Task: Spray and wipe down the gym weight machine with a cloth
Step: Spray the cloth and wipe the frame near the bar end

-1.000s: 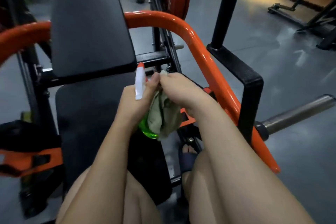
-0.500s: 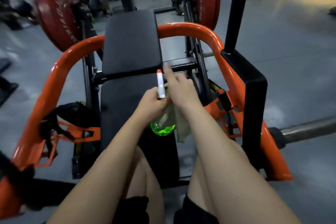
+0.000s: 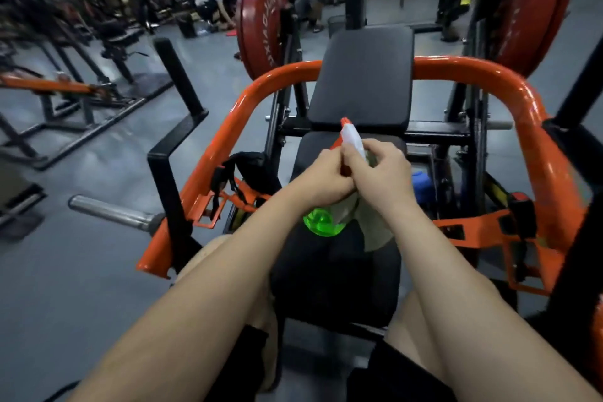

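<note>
Head view: the left grip (image 3: pixel 321 180) is clenched around the neck of the spray bottle (image 3: pixel 353 140), which is held at frame centre above the black seat pad (image 3: pixel 336 274) of the weight machine, white spray head uppermost and green base lowermost. The right grip (image 3: pixel 383 174), touching the left, is curled on the olive cloth (image 3: pixel 375 230), which hangs below it beside the green base; its thumb and forefinger rest against the spray head. The orange frame (image 3: pixel 489 74) arches behind a black back pad (image 3: pixel 362 75), with red weight plates (image 3: pixel 259 26) at upper centre and upper right.
</note>
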`<state>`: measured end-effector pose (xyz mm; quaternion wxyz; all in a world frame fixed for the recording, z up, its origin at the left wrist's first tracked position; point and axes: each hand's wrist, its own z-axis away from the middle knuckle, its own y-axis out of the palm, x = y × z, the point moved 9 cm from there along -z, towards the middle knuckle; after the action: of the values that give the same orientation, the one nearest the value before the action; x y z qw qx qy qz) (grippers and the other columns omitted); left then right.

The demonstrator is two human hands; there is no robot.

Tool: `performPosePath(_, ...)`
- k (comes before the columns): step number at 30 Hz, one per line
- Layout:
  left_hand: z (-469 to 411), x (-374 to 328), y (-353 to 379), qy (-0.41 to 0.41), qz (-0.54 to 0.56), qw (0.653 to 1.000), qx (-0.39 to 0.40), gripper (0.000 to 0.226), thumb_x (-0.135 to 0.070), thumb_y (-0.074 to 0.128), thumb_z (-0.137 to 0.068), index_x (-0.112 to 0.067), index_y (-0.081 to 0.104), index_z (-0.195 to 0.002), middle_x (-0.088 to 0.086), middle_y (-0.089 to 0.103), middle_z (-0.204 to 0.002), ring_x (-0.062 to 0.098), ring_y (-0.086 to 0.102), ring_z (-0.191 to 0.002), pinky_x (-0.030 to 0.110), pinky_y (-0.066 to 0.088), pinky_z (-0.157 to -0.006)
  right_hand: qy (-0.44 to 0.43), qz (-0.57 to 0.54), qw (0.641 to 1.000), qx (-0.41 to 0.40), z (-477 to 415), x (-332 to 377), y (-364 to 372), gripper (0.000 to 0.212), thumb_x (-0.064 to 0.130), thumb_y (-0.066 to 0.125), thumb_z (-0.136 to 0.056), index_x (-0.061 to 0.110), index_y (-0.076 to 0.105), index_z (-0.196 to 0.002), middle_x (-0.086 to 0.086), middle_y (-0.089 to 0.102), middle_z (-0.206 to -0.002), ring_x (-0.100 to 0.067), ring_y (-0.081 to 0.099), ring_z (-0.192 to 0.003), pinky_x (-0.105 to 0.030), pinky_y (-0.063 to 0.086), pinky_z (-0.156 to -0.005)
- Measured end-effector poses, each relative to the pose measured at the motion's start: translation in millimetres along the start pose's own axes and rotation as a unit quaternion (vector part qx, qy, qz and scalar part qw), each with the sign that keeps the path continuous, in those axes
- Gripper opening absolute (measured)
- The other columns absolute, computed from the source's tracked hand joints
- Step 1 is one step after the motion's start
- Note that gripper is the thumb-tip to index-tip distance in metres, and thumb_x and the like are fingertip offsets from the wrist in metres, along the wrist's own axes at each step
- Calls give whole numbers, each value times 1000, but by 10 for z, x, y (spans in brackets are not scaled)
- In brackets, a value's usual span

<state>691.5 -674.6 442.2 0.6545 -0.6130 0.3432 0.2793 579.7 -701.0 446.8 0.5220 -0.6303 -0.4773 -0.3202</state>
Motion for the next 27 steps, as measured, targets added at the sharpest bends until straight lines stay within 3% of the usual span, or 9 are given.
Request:
performPosePath(2, 135, 30, -87, -2, 37, 999, 9, 39, -22, 67, -85, -15, 61, -123, 7, 71, -113, 18, 70, -105, 44, 57, -95, -14, 7, 1000, 2, 40, 59, 112, 30, 52, 63, -96, 25, 78, -93, 5, 67, -96, -1, 57, -82, -2, 34, -69)
performPosePath(4, 240, 183, -195, -20, 110, 993, 33, 43, -13, 65, -89, -16, 58, -130, 7, 68, -121, 16, 67, -110, 36, 54, -100, -31, 7, 999, 1, 85, 143, 186, 30, 49, 64, -96, 24, 80, -90, 6, 68, -97, 2, 59, -85, 1, 34, -72)
performPosePath(8, 414, 669, -418, -99, 327, 940, 10, 57, -25, 47, -82, -17, 63, -136, 10, 69, -130, 23, 61, -124, 35, 48, -103, -67, -14, 997, 18, 218, 315, 366, 25, 39, 61, -101, 24, 78, -92, 9, 68, -100, 0, 62, -93, -6, 40, -77)
performPosePath(11, 554, 873, -492, -89, 335, 938, -2, 32, -18, 49, -103, -24, 67, -129, -2, 72, -124, 15, 65, -121, 28, 50, -104, -65, -48, 996, 30, 322, 345, 540, 19, 34, 58, -103, 30, 73, -93, 7, 68, -102, 0, 63, -95, -12, 44, -81)
performPosePath(15, 699, 1305, -512, -92, 320, 943, 24, 17, -27, 52, -107, -27, 64, -119, -10, 70, -116, 8, 65, -112, 18, 52, -93, -71, -4, 994, 78, 541, 367, 1025, 16, 45, 55, -100, 42, 70, -94, 7, 65, -112, 0, 61, -106, -19, 46, -89)
performPosePath(19, 806, 1533, -774, -116, 330, 937, 12, 30, -28, 52, -107, -17, 64, -132, 1, 71, -118, 13, 68, -104, 24, 56, -87, -86, 44, 994, 60, 605, 615, 1384, 24, 62, 52, -97, 47, 71, -93, 16, 49, -130, -14, 45, -132, -29, 41, -103)
performPosePath(21, 842, 1621, -1043, -109, 362, 925, -33, 26, -21, 56, -105, -11, 70, -125, 6, 74, -113, 22, 71, -105, 34, 57, -91, -91, 36, 993, 61, 594, 891, 1547, 21, 52, 53, -101, 44, 70, -94, 14, 54, -124, -7, 52, -123, -26, 45, -97)
performPosePath(24, 935, 1879, -1404, -141, 479, 856, -136, 24, -19, 64, -94, -8, 75, -113, 14, 76, -109, 33, 72, -103, 45, 58, -94, -118, 17, 991, 68, 569, 1379, 1808, 26, 36, 56, -104, 37, 66, -80, 21, 67, -79, 5, 60, -76, -18, 42, -67)
performPosePath(27, 1100, 2079, -1692, -161, 547, 789, -230, 18, -20, 63, -91, -15, 80, -94, 2, 77, -85, 21, 71, -76, 29, 55, -71, -133, -10, 991, 31, 356, 1714, 1975, 38, 45, 65, -98, 19, 69, -70, 9, 67, -62, -3, 65, -62, -31, 43, -55)
